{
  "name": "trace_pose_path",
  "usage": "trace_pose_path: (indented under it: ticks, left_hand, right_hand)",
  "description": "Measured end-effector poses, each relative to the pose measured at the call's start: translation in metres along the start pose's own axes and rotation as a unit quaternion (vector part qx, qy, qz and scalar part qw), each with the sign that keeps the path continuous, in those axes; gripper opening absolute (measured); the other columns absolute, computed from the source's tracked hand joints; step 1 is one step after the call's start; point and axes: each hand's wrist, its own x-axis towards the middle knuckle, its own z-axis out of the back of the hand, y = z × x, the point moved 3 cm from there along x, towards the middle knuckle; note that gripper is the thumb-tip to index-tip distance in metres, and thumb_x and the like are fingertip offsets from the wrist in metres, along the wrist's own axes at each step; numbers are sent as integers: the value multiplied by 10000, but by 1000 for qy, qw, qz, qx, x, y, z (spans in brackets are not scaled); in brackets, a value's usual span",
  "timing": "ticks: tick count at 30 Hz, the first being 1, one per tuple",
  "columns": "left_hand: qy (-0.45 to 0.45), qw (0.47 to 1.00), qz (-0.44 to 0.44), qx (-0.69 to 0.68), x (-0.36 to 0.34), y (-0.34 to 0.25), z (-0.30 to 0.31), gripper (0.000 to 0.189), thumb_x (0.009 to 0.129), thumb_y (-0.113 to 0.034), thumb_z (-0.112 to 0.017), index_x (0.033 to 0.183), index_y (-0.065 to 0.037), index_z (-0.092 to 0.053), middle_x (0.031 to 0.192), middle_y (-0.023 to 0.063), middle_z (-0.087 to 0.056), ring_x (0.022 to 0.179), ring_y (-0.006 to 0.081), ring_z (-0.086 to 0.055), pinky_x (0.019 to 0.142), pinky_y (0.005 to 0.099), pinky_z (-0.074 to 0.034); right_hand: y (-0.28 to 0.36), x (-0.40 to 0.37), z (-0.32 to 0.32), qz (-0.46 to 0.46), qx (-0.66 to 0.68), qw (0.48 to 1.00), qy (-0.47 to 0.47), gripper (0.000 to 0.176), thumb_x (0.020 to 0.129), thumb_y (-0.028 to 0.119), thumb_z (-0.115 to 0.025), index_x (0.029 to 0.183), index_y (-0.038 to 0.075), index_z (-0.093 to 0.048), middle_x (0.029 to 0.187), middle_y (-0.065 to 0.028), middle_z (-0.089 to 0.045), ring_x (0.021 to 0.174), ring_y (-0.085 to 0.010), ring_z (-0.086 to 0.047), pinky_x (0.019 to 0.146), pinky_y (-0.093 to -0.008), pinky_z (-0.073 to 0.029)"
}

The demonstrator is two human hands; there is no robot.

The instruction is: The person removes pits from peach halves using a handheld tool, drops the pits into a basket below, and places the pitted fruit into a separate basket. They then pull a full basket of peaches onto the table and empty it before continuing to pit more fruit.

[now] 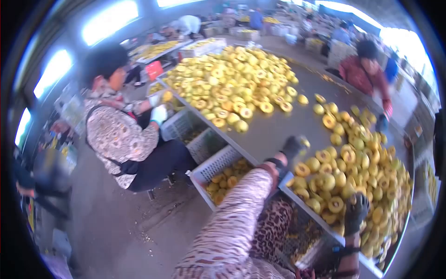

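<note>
A long metal table (283, 123) carries heaps of halved yellow fruit. My left hand (291, 149), in a dark glove on a patterned sleeve, reaches over the table edge, and a yellow fruit (304, 139) shows at its fingertips. My right hand (356, 210), also in a dark glove, rests with curled fingers on the near fruit pile (357, 167). Whether it grips a piece is hidden by the glove.
A second, larger fruit pile (232, 79) lies at the far end. White slotted crates (214, 163) with fruit stand below the table edge. A seated person (121, 135) in white gloves works at the left, and another person in red (364, 69) leans in at the far right.
</note>
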Motion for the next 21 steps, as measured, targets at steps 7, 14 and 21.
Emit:
trace_pose_path:
  ticks: [7, 14, 21]
  left_hand:
    - [84, 761, 193, -614, -117, -118, 4, 496, 1059, -379, -379, 1301, 38, -497, 1220, 192, -619, 1017, 278, -655, 864, 366, -563]
    - [136, 778, 238, -566, -184, -191, -44, 567, 1053, -465, -358, 1319, 9, -520, 1217, 146, -622, 1070, 209, -623, 929, 331, -521]
    - [142, 810, 219, -526, -202, -218, -71, 593, 1063, -472, -310, 1249, 22, -578, 1160, 123, -642, 1048, 181, -626, 910, 306, -520]
  right_hand:
    - [102, -28, 38, -265, 444, 846, 129, 250, 881, 147, -671, 1050, 5, -555, 675, -132, -577, 585, -214, -507, 592, -348, -450]
    - [114, -72, 70, -215, 435, 866, 118, 223, 897, 135, -636, 1047, -20, -578, 795, -188, -637, 713, -260, -626, 667, -391, -485]
    - [104, -89, 73, -252, 478, 836, 92, 235, 953, 195, -604, 1042, -22, -598, 787, -210, -626, 702, -224, -604, 668, -394, -483]
